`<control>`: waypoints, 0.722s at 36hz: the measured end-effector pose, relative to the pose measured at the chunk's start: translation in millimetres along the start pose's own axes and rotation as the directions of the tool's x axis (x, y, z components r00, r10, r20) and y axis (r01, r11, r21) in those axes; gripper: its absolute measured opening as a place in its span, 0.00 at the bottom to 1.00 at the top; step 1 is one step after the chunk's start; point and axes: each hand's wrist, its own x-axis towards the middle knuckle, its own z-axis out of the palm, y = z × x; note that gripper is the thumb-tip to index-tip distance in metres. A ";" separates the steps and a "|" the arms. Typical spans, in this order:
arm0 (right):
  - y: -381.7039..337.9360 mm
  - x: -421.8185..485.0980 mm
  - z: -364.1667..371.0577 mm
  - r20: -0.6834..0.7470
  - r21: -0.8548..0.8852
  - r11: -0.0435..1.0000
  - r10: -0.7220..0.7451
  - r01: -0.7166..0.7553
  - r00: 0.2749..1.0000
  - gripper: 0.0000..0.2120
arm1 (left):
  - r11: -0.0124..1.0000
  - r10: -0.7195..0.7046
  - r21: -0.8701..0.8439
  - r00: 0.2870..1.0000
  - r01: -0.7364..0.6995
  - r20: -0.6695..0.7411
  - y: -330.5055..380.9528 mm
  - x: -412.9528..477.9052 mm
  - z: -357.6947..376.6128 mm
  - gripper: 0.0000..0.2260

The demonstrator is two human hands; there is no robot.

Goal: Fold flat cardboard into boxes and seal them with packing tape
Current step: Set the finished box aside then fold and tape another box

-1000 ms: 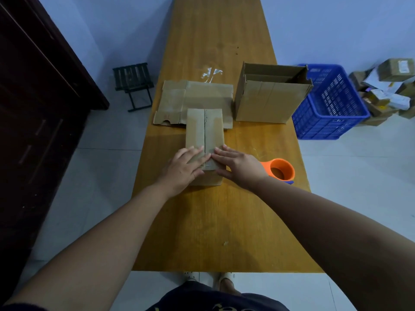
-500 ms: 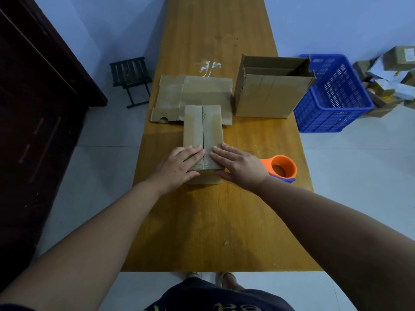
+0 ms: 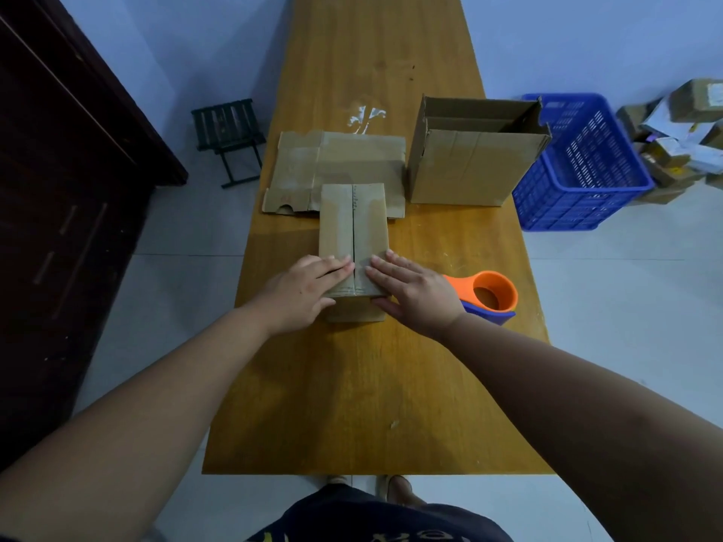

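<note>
My left hand lies flat, fingers straight, on the left flap of the small box, which stands mid-frame on the surface. My right hand presses the right flap, fingers straight too. The orange tape dispenser sits just right of it.

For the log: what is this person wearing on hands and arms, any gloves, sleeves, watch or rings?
The left hand and right hand are bare: no gloves, rings or watch. The left forearm and right forearm show no sleeve up to the frame edge. Below them is a dark garment with yellowish print.
</note>
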 end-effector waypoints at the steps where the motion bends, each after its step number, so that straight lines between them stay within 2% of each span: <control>1: -0.4 -0.4 0.8 -0.007 -0.004 1.000 0.001 -0.001 1.000 0.23 | 1.000 0.000 -0.003 1.000 0.000 0.003 -0.3 0.2 -0.6 0.28; 7: -1.1 0.7 0.8 0.037 -0.002 1.000 0.022 -0.022 0.999 0.23 | 1.000 0.013 0.027 0.996 -0.016 0.089 -8.9 4.5 -10.7 0.31; 13: 5.6 4.5 -6.1 0.168 -0.043 0.998 0.043 -0.037 0.985 0.28 | 0.999 -0.029 -0.018 0.999 0.029 0.026 -1.6 5.3 -3.8 0.29; 21: -1.9 6.2 -9.6 0.186 -0.050 0.996 0.082 -0.074 0.979 0.25 | 0.996 -0.074 -0.039 0.996 0.076 0.042 3.3 3.4 -5.3 0.34; 26: -2.0 1.8 -11.2 0.205 -0.052 0.997 0.068 -0.059 0.976 0.24 | 0.995 -0.094 0.024 0.995 0.095 -0.040 12.5 -2.8 3.8 0.26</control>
